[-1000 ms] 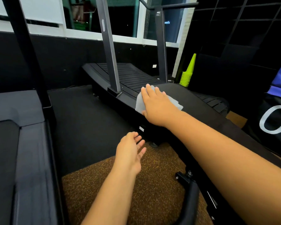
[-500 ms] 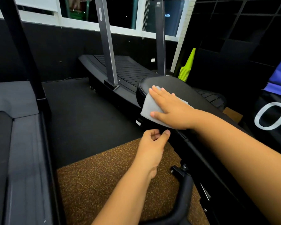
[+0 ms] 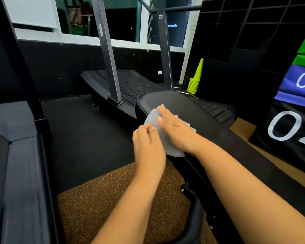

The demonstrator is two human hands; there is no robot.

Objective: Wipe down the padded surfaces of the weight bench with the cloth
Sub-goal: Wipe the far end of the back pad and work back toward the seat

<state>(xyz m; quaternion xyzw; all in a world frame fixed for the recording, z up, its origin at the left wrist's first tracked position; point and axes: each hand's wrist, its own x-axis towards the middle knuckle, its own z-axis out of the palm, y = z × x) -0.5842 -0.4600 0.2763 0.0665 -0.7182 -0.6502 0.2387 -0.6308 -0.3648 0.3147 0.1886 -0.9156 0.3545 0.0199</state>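
both hands meet at the cloth (image 3: 156, 120), which lies draped over the near edge of the bench pad (image 3: 183, 103). right hand (image 3: 174, 129) presses it down with flat fingers; left hand (image 3: 146, 143) pinches its side edge, fingers curled.

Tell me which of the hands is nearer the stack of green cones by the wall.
Right. The right hand lies flat on the cloth atop the bench pad, on the side toward the green cones. The left hand is lower, off the bench's left edge, farther away.
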